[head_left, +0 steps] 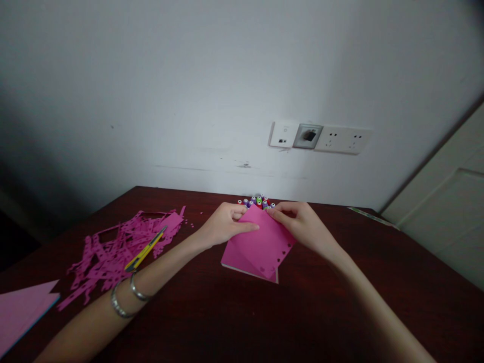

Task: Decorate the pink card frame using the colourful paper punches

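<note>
A pink sheet of paper (pixel 260 237) is held up by its top corner over the dark red table, with small punched holes along its lower right edge. My left hand (pixel 227 224) pinches it from the left, thumb lying on its face. At the right of the same corner, my right hand (pixel 298 222) grips the paper between thumb and fingers. Beneath it shows another pink piece (pixel 242 270) with a pale edge; whether the two are joined I cannot tell. Just behind the hands stand several small purple, red and green spool-like items (pixel 259 201), partly hidden.
Left on the table (pixel 340 312) lies a heap of pink paper scraps (pixel 109 247), with a yellow utility knife (pixel 145 249) on it. Pink sheets (pixel 22 312) rest at the near left corner. A thin ruler-like strip (pixel 372 218) lies far right. Sockets (pixel 342 139) are on the wall.
</note>
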The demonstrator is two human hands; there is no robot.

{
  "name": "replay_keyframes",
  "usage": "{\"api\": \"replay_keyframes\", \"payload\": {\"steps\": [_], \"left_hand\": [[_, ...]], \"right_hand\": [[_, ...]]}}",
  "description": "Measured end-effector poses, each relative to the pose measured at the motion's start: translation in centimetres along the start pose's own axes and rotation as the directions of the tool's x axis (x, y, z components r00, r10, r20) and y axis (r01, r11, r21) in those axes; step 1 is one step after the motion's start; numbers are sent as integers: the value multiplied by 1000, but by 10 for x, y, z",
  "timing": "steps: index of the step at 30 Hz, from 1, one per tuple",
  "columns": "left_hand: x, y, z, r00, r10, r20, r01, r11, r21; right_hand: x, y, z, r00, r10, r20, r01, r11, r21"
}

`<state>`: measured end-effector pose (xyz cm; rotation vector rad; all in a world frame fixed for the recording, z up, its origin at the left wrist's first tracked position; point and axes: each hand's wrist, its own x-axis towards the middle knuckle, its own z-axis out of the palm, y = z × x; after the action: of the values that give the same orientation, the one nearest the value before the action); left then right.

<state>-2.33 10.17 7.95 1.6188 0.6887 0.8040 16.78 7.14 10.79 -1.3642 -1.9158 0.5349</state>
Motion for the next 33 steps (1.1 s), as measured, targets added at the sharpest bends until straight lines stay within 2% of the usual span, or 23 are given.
{"api": "replay_keyframes", "payload": {"steps": [5, 8, 11, 15, 17, 19, 20, 21, 24, 25, 27, 29, 33], "left_hand": [[0, 1, 0, 1000, 0, -28, 1, 1000, 25], [1, 1, 0, 993, 34, -113, -33, 999, 13], [2, 0, 2, 966, 111, -235, -116, 993, -9], [5, -3, 3, 944, 169, -283, -173, 985, 11], [6, -3, -1, 899, 261, -352, -235, 965, 116], [5, 1, -5, 823, 382, -420, -281, 917, 284], [3, 4, -8, 810, 417, -412, -279, 892, 355], [1, 7, -9, 830, 419, -369, -263, 876, 403], [-5, 15, -8, 963, 252, -92, -192, 886, 422], [-6, 17, -6, 981, 193, -2, -176, 900, 400], [-8, 17, -2, 986, 128, 109, -158, 925, 345], [-8, 16, 2, 985, 102, 142, -139, 948, 286], [-8, 16, 7, 989, 81, 120, -106, 972, 212]], "right_hand": [[0, -1, -1, 999, 15, -31, -15, 1000, 22], [-1, 2, -9, 999, 52, 14, -54, 986, 157], [1, 11, -16, 988, 135, 79, -154, 914, 375], [5, 23, -19, 980, 171, 98, -197, 801, 565], [6, 23, -19, 980, 167, 105, -197, 816, 544], [4, 19, -20, 975, 148, 166, -210, 861, 463], [3, 16, -19, 967, 131, 219, -214, 884, 416], [1, 14, -19, 955, 109, 277, -211, 903, 374], [-4, 8, -13, 912, 33, 408, -175, 933, 315], [-5, 7, -11, 903, 13, 430, -162, 936, 312], [-7, 7, -7, 890, -10, 455, -148, 939, 310], [-8, 6, -5, 884, -26, 466, -132, 943, 304], [-9, 2, -4, 851, -57, 522, -128, 942, 312]]}}
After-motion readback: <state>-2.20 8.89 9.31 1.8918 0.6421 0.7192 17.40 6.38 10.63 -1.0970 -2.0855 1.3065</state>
